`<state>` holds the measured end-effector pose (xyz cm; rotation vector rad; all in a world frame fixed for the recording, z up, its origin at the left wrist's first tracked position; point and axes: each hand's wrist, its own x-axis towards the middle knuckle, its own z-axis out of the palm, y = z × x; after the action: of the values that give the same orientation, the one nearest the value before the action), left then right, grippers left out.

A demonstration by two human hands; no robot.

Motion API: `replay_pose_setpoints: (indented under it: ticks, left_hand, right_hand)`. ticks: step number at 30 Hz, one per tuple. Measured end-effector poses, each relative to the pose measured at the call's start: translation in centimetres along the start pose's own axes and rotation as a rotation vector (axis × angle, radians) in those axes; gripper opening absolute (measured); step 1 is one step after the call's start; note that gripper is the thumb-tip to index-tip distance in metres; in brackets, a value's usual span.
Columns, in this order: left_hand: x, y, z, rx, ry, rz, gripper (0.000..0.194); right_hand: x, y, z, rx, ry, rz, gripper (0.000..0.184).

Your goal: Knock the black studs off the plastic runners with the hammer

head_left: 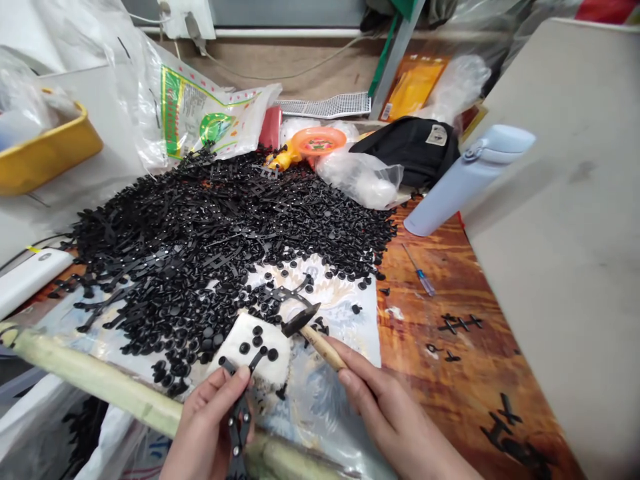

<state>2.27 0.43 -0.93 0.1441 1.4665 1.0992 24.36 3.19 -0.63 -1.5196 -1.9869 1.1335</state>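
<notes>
My left hand [217,407] pinches a jointed black linkage strip [240,423] dotted with small silver rivets. Two arms of the strip reach over a white block [235,340], where several round black caps [257,331] sit. My right hand [367,383] is closed round the wooden handle of a small hammer [327,350]. The hammer's dark, pointed head [301,320] hovers by the block's upper right corner. Part of the strip is hidden behind my left fingers.
A big heap of black parts [215,220] covers the table's back and left. At right stand a light-blue bottle [463,183] and a screwdriver [420,272] lying flat, with loose black crosses [460,323]. A pale bar [100,380] runs along the front edge.
</notes>
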Motion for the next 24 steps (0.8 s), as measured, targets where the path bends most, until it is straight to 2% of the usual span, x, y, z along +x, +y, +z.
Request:
replay_pose_setpoints:
  ticks: [12,17,24]
  left_hand:
    - [-0.7,0.1,1.2,0.030,0.055,0.019,0.044]
    - [-0.6,0.1,1.0,0.072,0.078,0.015,0.050]
    - [-0.6,0.3,1.0,0.114,0.090,0.021,0.051]
  right_hand:
    - [0.1,0.1,0.3,0.059,0.000,-0.052,0.043]
    - [-0.3,0.4,0.6,0.058,0.058,-0.088,0.041]
    - [-0.7,0.5,0.6,0.034,0.007,-0.094,0.042]
